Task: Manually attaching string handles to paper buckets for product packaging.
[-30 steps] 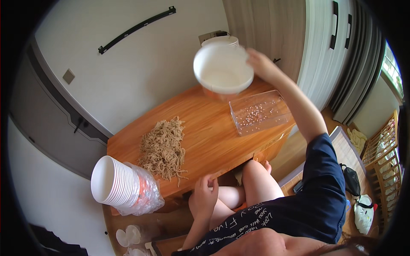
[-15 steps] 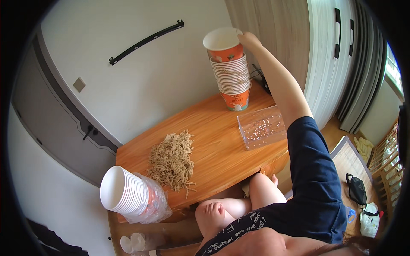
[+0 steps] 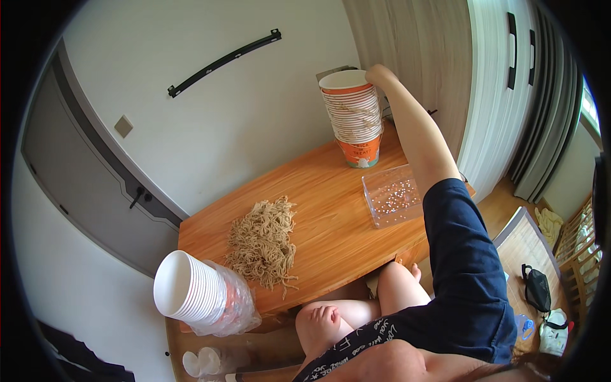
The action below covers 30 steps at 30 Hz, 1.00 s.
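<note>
A tall stack of orange-and-white paper cups (image 3: 358, 124) stands upright at the far right end of the wooden table (image 3: 331, 223). My right hand (image 3: 377, 74) reaches out at full arm's length and grips the rim of the top cup. My left hand (image 3: 321, 316) rests on my bare knee below the table's near edge, its fingers curled with nothing in them. A clear plastic box (image 3: 391, 200) of small pale beads sits just in front of the stack, beside my right arm.
A heap of tan string (image 3: 264, 239) lies mid-table. A sleeve of white cups (image 3: 197, 296) lies on its side at the table's left corner. Behind are a white wall, a grey door and curtains; a black bag (image 3: 536, 288) is on the floor.
My right hand turned the cup it held upright and brought it down onto the stack standing on the table. My left hand dropped from the table edge to my knee.
</note>
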Available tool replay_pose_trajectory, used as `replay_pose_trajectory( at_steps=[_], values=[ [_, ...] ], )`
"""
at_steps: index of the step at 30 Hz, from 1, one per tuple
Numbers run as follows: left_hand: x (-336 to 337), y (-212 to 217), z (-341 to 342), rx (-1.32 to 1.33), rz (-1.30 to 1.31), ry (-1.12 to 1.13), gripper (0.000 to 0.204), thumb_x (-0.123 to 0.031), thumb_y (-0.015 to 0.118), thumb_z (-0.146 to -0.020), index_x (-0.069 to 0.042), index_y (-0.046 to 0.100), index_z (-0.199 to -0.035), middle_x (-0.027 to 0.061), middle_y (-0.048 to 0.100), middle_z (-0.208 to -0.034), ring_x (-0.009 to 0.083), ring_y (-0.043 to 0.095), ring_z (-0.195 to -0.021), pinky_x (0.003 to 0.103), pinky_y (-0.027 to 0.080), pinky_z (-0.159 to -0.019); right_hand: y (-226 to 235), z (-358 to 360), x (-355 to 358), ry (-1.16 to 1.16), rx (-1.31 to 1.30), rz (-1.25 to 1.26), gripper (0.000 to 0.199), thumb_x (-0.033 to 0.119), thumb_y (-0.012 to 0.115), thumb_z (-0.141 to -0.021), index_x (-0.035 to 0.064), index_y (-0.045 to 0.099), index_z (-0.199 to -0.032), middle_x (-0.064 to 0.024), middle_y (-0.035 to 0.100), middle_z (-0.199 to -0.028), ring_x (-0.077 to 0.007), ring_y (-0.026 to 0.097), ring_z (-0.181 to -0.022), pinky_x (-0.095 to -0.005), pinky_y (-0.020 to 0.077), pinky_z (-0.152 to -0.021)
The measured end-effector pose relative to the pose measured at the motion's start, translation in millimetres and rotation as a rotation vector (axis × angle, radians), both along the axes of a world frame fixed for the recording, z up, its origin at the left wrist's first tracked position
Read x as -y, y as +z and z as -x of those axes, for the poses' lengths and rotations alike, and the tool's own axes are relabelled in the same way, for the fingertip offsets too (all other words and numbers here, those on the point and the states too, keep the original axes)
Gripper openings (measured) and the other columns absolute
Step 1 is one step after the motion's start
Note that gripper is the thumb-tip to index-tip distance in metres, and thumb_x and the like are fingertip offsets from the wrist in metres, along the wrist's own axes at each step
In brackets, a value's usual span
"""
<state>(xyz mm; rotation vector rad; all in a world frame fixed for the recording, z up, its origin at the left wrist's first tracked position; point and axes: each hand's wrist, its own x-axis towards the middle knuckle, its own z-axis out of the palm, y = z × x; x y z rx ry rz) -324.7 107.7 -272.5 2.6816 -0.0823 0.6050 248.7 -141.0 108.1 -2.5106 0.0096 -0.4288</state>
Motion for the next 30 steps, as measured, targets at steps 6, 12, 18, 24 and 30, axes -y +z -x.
replay_pose_trajectory(
  at_steps=[6, 12, 18, 24, 30],
  values=[
    [-1, 5, 3, -0.009, -0.032, 0.028, 0.007, -0.012, 0.067, -0.079, -0.013, 0.065, -0.086, 0.0054, 0.068, -0.082, 0.0273, 0.064, -0.08, 0.039, 0.048, -0.077, 3, 41, -26, -0.082, -0.11, -0.03, 0.034, 0.02, 0.057, -0.087, 0.0113, 0.07, -0.117, -0.0122, 0.065, -0.125, -0.0292, 0.062, -0.118, -0.0403, 0.0521, -0.092],
    [3, -1, 1, -0.016, -0.04, 0.047, 0.006, -0.019, 0.066, -0.078, -0.017, 0.067, -0.083, 0.0002, 0.068, -0.084, 0.0243, 0.063, -0.083, 0.04, 0.047, -0.075, 8, 46, -19, -0.142, -0.106, 0.036, 0.034, 0.021, 0.058, -0.087, 0.0129, 0.07, -0.118, -0.0105, 0.066, -0.125, -0.029, 0.062, -0.118, -0.0405, 0.0523, -0.092],
    [0, -14, 5, 0.019, -0.047, 0.125, 0.006, -0.018, 0.066, -0.078, -0.015, 0.066, -0.082, 0.0024, 0.067, -0.084, 0.026, 0.063, -0.084, 0.043, 0.046, -0.074, -5, 48, -36, -0.072, -0.11, -0.021, 0.035, 0.021, 0.058, -0.085, 0.0112, 0.07, -0.117, -0.0132, 0.066, -0.124, -0.0307, 0.062, -0.118, -0.0409, 0.0513, -0.093],
    [-6, -12, 9, -0.025, 0.164, 0.022, 0.008, -0.011, 0.067, -0.079, -0.01, 0.067, -0.087, 0.0094, 0.067, -0.083, 0.0326, 0.062, -0.087, 0.043, 0.048, -0.081, -45, 22, -5, 0.001, 0.209, -0.24, 0.049, 0.041, 0.048, -0.091, 0.0065, 0.068, -0.118, -0.0233, 0.063, -0.122, -0.0379, 0.061, -0.115, -0.0446, 0.0473, -0.098],
    [-29, 14, 50, 0.121, 0.175, 0.056, 0.025, -0.007, 0.068, -0.076, -0.009, 0.066, -0.1, 0.0123, 0.064, -0.093, 0.0314, 0.061, -0.091, 0.042, 0.049, -0.081, -87, 117, -88, -0.177, 0.758, -0.392, 0.055, 0.035, 0.063, -0.083, 0.0089, 0.052, -0.129, -0.0202, 0.043, -0.136, -0.0431, 0.041, -0.122, -0.0535, 0.0358, -0.101]
  ],
)
